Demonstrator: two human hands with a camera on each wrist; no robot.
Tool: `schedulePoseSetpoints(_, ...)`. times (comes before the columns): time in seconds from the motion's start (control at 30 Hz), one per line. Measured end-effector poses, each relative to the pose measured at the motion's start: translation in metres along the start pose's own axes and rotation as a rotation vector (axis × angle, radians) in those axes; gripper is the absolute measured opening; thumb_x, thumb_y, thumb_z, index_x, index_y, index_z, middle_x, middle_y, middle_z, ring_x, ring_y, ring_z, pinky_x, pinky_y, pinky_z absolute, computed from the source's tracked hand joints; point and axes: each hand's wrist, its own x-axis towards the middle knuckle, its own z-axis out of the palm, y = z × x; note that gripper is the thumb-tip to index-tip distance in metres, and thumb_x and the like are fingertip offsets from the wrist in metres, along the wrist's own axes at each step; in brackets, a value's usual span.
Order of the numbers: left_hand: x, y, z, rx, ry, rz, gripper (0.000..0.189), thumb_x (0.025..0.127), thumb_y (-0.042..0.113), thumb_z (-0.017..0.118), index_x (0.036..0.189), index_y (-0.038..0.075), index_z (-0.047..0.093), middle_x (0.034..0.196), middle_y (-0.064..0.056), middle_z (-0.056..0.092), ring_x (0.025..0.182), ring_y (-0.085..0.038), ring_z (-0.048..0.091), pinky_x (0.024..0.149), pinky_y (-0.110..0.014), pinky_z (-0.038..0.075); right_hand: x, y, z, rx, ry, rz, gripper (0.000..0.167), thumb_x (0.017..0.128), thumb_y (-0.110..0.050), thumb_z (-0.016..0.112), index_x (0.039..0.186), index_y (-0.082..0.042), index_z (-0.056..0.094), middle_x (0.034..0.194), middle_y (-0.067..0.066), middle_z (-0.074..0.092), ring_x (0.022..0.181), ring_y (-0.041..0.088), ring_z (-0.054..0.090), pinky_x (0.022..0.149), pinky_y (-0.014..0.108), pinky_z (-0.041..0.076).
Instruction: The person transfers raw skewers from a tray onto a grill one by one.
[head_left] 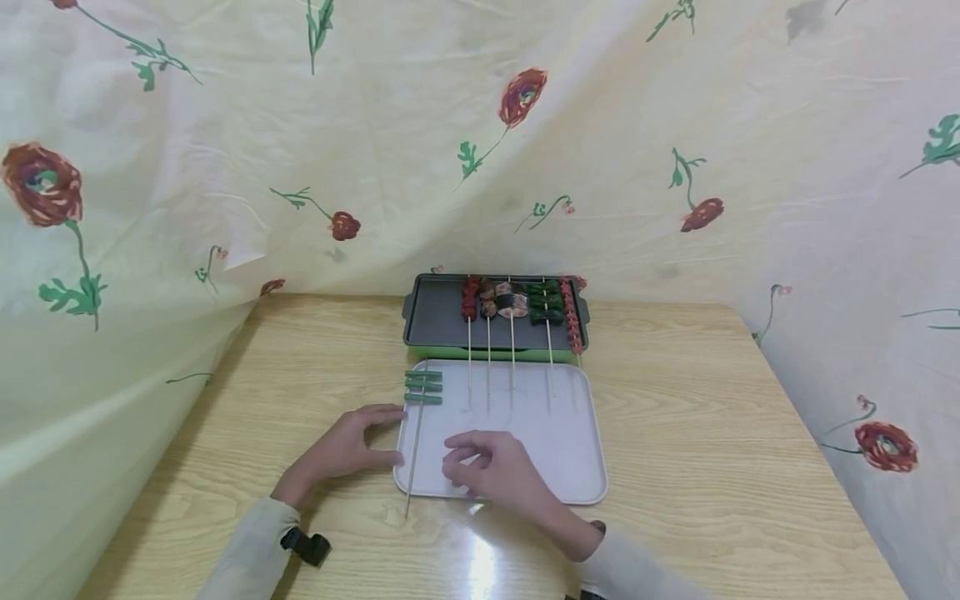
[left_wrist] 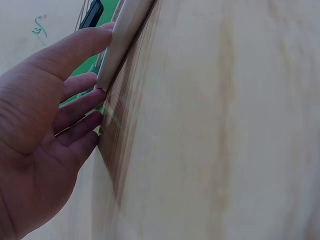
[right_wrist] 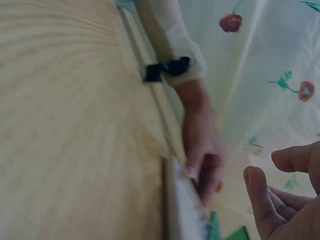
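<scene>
A white tray (head_left: 547, 450) lies on the table in front of me. Along its left side is a skewer (head_left: 415, 454) bearing green stick-shaped pieces (head_left: 424, 399), its bare end sticking out past the near rim. My left hand (head_left: 348, 448) is at the tray's left edge, its thumb and fingers spread apart and touching the rim. Over the middle of the tray hovers my right hand (head_left: 498, 471), fingers loosely bent. The right wrist view shows a gap between that hand's thumb and fingertips (right_wrist: 257, 182), with nothing in it.
Behind the tray stands a dark grill plate (head_left: 437, 312) on a green base. Several skewers lie across its right part: red chunks (head_left: 469, 298), brown pieces, a dark-banded pale piece (head_left: 512, 301), dark green pieces (head_left: 546, 302), small red pieces (head_left: 572, 321). A flowered cloth (head_left: 405, 150) hangs behind.
</scene>
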Motion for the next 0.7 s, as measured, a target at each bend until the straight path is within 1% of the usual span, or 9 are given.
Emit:
schedulePoseSetpoints(0.13,0.001,-0.001,0.000,0.008,0.003,0.010,0.071,0.082,0.045,0.085,0.142,0.016,0.062,0.149,-0.007,0.056,0.142,-0.031,0.048,0.118,-0.052,0.039,-0.002,0.009,0.012,0.030,-0.029,0.027,0.040,0.091,-0.016,0.073,0.124,0.006,0.068,0.098,0.008,0.077,0.075,0.035,0.074,0.059,0.046,0.064)
schedulePoseSetpoints(0.23,0.001,-0.001,0.000,0.010,0.004,0.015,0.071,0.082,0.044,0.085,0.142,0.015,0.062,0.149,-0.007,0.056,0.141,-0.032,0.048,0.118,-0.052,0.040,-0.002,0.015,0.019,0.057,-0.043,0.057,0.041,0.091,-0.016,0.073,0.125,0.005,0.067,0.099,0.007,0.077,0.077,0.030,0.075,0.062,0.041,0.065)
schedulePoseSetpoints(0.33,0.000,0.000,0.000,0.006,0.006,0.019,0.070,0.082,0.043,0.086,0.142,0.015,0.062,0.149,-0.008,0.056,0.141,-0.033,0.048,0.118,-0.053,0.039,-0.003,0.019,0.025,0.068,-0.049,0.074,0.042,0.090,-0.016,0.074,0.126,0.004,0.067,0.101,0.007,0.077,0.080,0.023,0.075,0.066,0.032,0.064)
schedulePoseSetpoints(0.4,0.000,0.000,-0.001,0.004,0.008,0.022,0.070,0.082,0.042,0.086,0.142,0.014,0.062,0.149,-0.008,0.056,0.141,-0.033,0.048,0.118,-0.053,0.039,-0.003,0.021,0.029,0.060,-0.056,0.080,0.043,0.089,-0.017,0.075,0.125,0.003,0.067,0.102,0.006,0.078,0.083,0.019,0.075,0.070,0.028,0.063)
schedulePoseSetpoints(0.47,0.000,0.000,-0.001,0.004,0.009,0.023,0.070,0.082,0.042,0.086,0.142,0.014,0.062,0.149,-0.008,0.056,0.141,-0.033,0.047,0.118,-0.053,0.039,-0.004,0.023,0.033,0.044,-0.066,0.076,0.042,0.089,-0.018,0.076,0.124,0.003,0.068,0.102,0.006,0.078,0.088,0.018,0.075,0.076,0.027,0.062)
schedulePoseSetpoints(0.53,0.000,0.000,-0.001,0.004,0.010,0.024,0.071,0.082,0.042,0.086,0.142,0.014,0.062,0.149,-0.008,0.056,0.142,-0.033,0.047,0.119,-0.053,0.039,-0.005,0.026,0.036,0.028,-0.081,0.071,0.041,0.089,-0.018,0.076,0.124,0.002,0.069,0.101,0.005,0.078,0.092,0.018,0.075,0.083,0.031,0.062)
schedulePoseSetpoints(0.63,0.000,0.000,0.000,0.003,0.008,0.019,0.071,0.082,0.043,0.085,0.142,0.015,0.061,0.150,-0.008,0.055,0.142,-0.033,0.047,0.119,-0.053,0.038,-0.005,0.028,0.040,0.006,-0.099,0.070,0.039,0.090,-0.020,0.075,0.123,0.001,0.069,0.101,0.003,0.079,0.097,0.018,0.074,0.091,0.039,0.061)
schedulePoseSetpoints(0.7,0.000,0.000,0.000,0.003,0.008,0.017,0.071,0.082,0.044,0.085,0.143,0.015,0.061,0.150,-0.008,0.055,0.142,-0.033,0.047,0.119,-0.053,0.038,-0.005,0.029,0.042,0.009,-0.104,0.077,0.040,0.089,-0.019,0.075,0.123,0.001,0.069,0.100,0.003,0.079,0.097,0.018,0.075,0.095,0.042,0.060)
